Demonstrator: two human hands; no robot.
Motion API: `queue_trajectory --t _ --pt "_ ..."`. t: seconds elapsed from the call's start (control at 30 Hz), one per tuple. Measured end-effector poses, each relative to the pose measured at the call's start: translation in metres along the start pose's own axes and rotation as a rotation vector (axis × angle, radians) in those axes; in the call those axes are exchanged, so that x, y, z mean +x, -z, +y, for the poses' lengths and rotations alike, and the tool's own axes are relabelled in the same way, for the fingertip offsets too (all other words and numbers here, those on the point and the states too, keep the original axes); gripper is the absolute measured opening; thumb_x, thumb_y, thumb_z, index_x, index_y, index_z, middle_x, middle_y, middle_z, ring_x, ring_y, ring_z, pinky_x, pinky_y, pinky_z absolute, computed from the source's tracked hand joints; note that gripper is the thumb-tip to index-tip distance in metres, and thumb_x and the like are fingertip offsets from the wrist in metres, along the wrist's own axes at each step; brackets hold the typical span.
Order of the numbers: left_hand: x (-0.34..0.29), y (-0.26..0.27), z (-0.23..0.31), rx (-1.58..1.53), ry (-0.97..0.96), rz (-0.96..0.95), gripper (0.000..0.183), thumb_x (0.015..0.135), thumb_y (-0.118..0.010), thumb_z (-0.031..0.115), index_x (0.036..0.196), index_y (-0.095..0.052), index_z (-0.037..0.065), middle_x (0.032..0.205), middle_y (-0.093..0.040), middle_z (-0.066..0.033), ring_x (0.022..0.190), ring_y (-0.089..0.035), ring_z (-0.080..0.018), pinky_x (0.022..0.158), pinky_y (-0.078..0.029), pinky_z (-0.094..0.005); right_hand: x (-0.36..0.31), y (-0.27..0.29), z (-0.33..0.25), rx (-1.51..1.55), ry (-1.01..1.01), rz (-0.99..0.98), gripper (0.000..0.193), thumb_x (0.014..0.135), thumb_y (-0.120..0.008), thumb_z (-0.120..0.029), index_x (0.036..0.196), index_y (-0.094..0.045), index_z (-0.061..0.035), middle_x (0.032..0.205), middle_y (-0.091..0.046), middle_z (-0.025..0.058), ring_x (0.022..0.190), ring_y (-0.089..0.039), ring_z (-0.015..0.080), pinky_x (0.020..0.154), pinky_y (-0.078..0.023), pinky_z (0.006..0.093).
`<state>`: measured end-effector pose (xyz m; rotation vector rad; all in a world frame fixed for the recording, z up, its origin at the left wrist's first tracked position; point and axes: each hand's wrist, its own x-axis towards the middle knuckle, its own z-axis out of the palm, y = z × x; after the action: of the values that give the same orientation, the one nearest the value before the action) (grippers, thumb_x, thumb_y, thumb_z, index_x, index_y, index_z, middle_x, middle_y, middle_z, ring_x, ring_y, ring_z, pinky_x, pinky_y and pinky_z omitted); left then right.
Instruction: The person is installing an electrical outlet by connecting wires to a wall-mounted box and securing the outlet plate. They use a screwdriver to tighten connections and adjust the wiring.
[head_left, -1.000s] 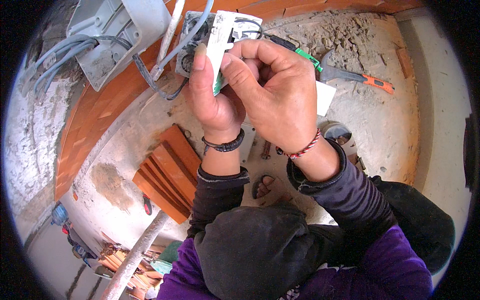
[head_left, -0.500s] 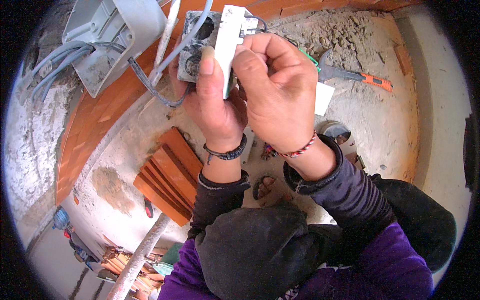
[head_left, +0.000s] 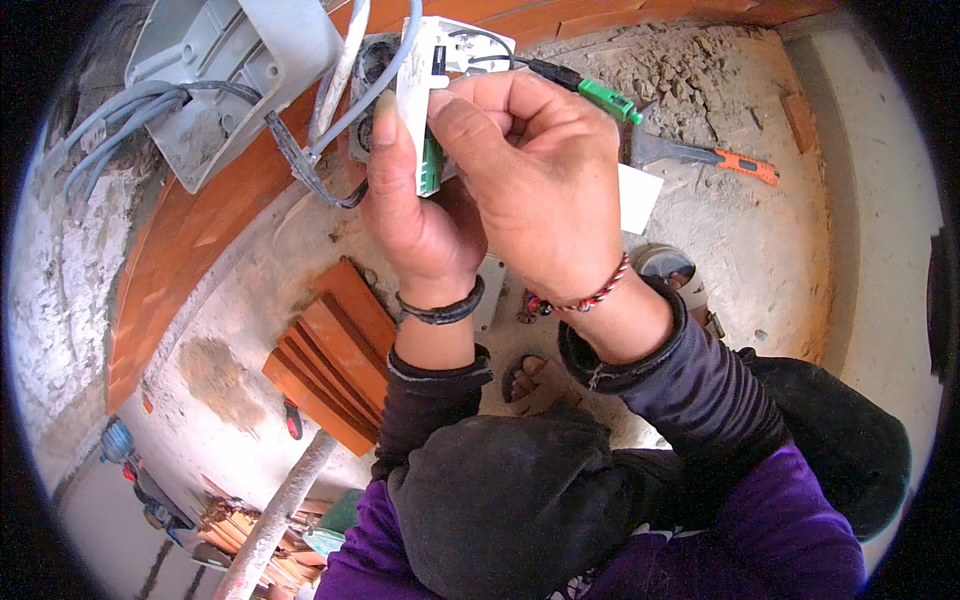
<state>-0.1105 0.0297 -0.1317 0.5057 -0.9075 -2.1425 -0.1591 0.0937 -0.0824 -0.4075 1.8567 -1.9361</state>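
Note:
My left hand (head_left: 428, 230) grips a small white fibre-optic wall box (head_left: 413, 75), its thumb against the outer side. The open interior faces right and shows a thin black cable loop and a green part low down. My right hand (head_left: 550, 185) is closed in a pinch at the box's inner edge; whatever lies between its fingertips is hidden. A black cable with a green fibre connector (head_left: 608, 101) sticks out beyond the right knuckles. Behind the white box, a grey, dirty socket box (head_left: 371, 62) is partly covered.
A grey junction box (head_left: 225, 75) with grey cables (head_left: 110, 120) hangs at upper left. An orange-handled hammer (head_left: 720, 158) and a white plate (head_left: 638, 198) lie right of my hands. Stacked orange tiles (head_left: 335, 350) and a pole (head_left: 275, 520) are at lower left.
Both hands and the white box have shifted slightly left, and the box has turned, showing more of its inside. The green connector now shows clearly above my right hand.

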Motion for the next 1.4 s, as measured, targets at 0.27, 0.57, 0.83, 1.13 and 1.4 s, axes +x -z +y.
queue_trajectory --t 0.27,0.57,0.83,1.13,1.4 --pt "0.018 0.031 0.014 0.285 0.092 -0.403 0.102 0.079 -0.065 0.062 0.145 -0.029 -0.007 0.142 -0.042 -0.0283 0.133 -0.043 -0.0371 0.113 -0.034 -0.0458 0.015 0.015 -0.012 -0.067 -0.003 -0.105 0.02 0.079 -0.071 -0.019 0.073 -0.069 0.0003 0.061 -0.067 0.009 0.054 -0.064 0.0132 0.052 -0.05 0.0297" --pt "0.014 0.023 0.022 0.085 0.135 -0.452 0.117 0.062 -0.09 0.034 0.154 -0.023 0.007 0.14 -0.049 -0.0121 0.127 -0.051 -0.0241 0.11 -0.039 -0.0392 -0.003 0.048 -0.077 -0.674 0.29 -0.468 0.016 0.092 -0.067 -0.013 0.098 -0.066 0.0023 0.074 -0.064 0.0023 0.063 -0.059 0.0081 0.057 -0.047 0.0226" --pt "0.01 0.019 0.011 -0.025 0.15 -0.41 0.088 0.069 -0.077 0.022 0.144 -0.039 -0.004 0.133 -0.056 -0.0159 0.122 -0.056 -0.0258 0.108 -0.042 -0.0394 0.08 0.075 -0.15 -1.139 0.321 -0.761 0.024 0.092 -0.064 -0.017 0.106 -0.068 0.0015 0.081 -0.069 0.0049 0.06 -0.059 0.0104 0.057 -0.051 0.0258" --pt "0.009 0.026 0.017 -0.071 0.19 -0.334 0.08 0.077 -0.072 0.025 0.144 -0.038 -0.004 0.14 -0.05 -0.0185 0.127 -0.053 -0.0308 0.111 -0.04 -0.044 0.123 0.084 -0.15 -1.058 -0.036 -0.793 0.029 0.092 -0.067 -0.028 0.102 -0.068 -0.0006 0.077 -0.067 0.0045 0.064 -0.06 0.0103 0.058 -0.05 0.0273" --pt "0.007 0.017 0.05 0.053 0.357 -0.354 0.067 0.084 -0.071 0.019 0.141 -0.043 -0.001 0.13 -0.058 -0.0128 0.115 -0.059 -0.0191 0.101 -0.046 -0.0341 0.122 0.053 -0.101 -1.051 0.345 -1.155 0.029 0.085 -0.075 -0.024 0.07 -0.066 -0.0016 0.06 -0.06 0.0068 0.052 -0.053 0.014 0.05 -0.042 0.0319"
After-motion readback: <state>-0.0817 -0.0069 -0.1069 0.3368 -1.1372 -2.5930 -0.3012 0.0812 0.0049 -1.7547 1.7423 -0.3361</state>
